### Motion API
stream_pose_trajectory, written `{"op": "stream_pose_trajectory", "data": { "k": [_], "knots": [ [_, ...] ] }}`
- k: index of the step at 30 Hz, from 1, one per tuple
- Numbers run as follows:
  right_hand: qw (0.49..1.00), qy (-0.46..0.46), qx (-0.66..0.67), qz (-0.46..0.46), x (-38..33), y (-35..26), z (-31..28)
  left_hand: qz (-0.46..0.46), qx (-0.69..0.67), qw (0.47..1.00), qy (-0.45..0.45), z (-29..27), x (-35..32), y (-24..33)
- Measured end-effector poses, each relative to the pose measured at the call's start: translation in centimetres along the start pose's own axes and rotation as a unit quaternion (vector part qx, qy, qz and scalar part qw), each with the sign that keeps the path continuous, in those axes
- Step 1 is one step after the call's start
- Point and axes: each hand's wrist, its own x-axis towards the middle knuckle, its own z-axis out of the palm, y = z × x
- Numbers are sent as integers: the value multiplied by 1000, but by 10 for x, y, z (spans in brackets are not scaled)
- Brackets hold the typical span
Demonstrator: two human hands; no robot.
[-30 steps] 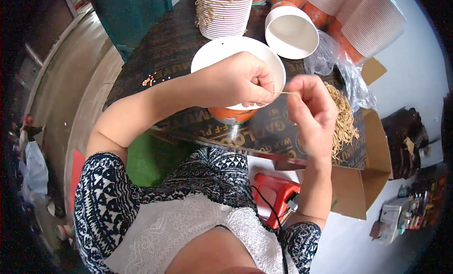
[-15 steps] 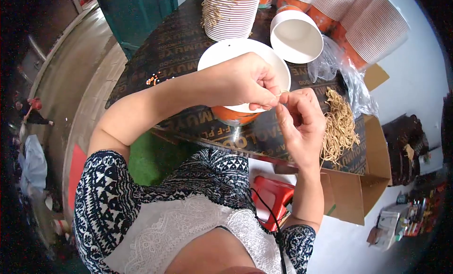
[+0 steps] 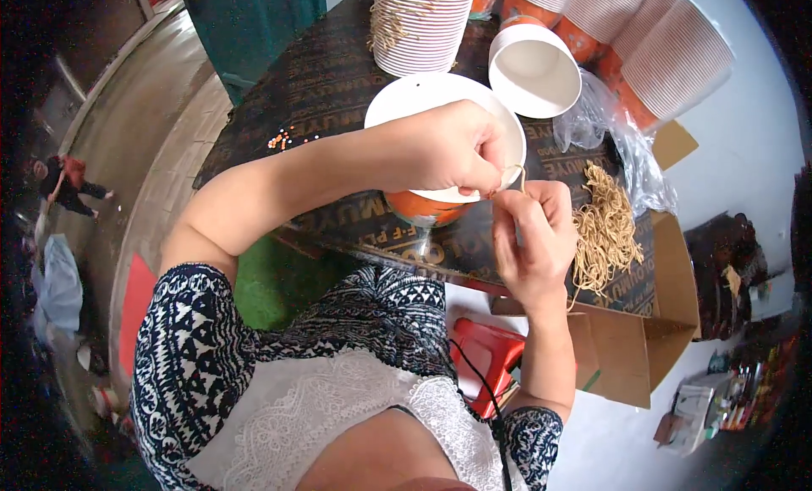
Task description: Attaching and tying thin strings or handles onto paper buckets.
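Observation:
My left hand (image 3: 467,148) is closed in a pinch above a white-lined orange paper bucket (image 3: 402,98). Just to its right, my right hand (image 3: 541,237) pinches too, fingertips close to the left ones. A short tan cord (image 3: 521,176) curves up between the two hands and runs into both pinches. The left forearm hides part of the bucket's mouth. Beside my right hand lies a tangled pile of tan cords (image 3: 605,237) on the dark printed table (image 3: 338,93); one strand hangs over the table edge.
A tall stack of white buckets (image 3: 421,26) with cords on its side stands behind. A tipped bucket (image 3: 534,72), plastic bag (image 3: 592,119) and more stacks (image 3: 677,64) are back right. Small coloured beads (image 3: 292,137) lie left. An open cardboard box (image 3: 668,279) stands right.
My right hand has drawn slightly down from the left one, and a curve of cord now shows between them. Far left, a person outside has come further into view.

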Motion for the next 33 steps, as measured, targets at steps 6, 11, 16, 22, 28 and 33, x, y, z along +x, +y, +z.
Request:
{"op": "stream_pose_trajectory", "data": {
  "k": [6, 11, 16, 22, 28, 33],
  "knots": [
    [996, 17, 48, 79, 3, 10, 6, 55, 21, 998, 9, 0, -1, -9],
    [990, 14, 74, 118, 2, 10, 13, 114, 140, 982, 59, 6, -7, -4],
    [984, 9, 93, 149, 1, 11, 17, 271, 261, 907, 190, 22, -7, -14],
    [980, 7, 114, 165, 5, 10, 13, 288, 392, 839, 243, 25, -9, -18],
    [973, 2, 137, 187, 9, 12, 13, 270, 372, 847, 267, 23, -14, -23],
    [960, -9, 184, 212, 9, 12, 9, 282, 345, 855, 264, 24, -11, -21]
  ]
}}
